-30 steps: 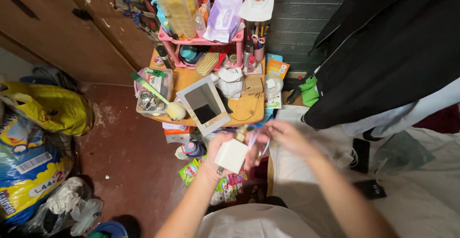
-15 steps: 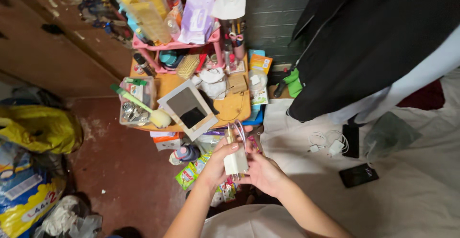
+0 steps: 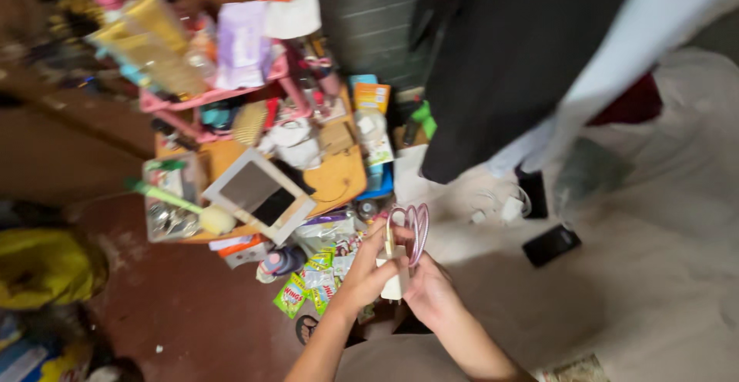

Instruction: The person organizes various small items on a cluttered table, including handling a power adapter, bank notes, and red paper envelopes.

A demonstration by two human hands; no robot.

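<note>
My left hand point(image 3: 366, 273) and my right hand point(image 3: 429, 293) together hold a white charger block point(image 3: 395, 282) with a coiled pink cable point(image 3: 416, 228) looped above it. The left thumb and fingers press on the block's front. The right hand cups it from behind and below. Both hands sit low in the head view, over scattered snack packets point(image 3: 312, 278) on the floor. The picture is blurred by motion.
A cluttered wooden table point(image 3: 339, 178) carries a framed mirror point(image 3: 258, 193), a pink rack point(image 3: 208, 93) and a clear box point(image 3: 165, 205). Dark clothing point(image 3: 500, 59) hangs at right above a white sheet point(image 3: 639, 274) with a black phone point(image 3: 551, 245) and white charger point(image 3: 511, 208). A yellow bag point(image 3: 42, 263) lies at left.
The view swung right and tilted, so the table slid left. My hands stayed on the charger block, and the pink cable loop now stands higher above it.
</note>
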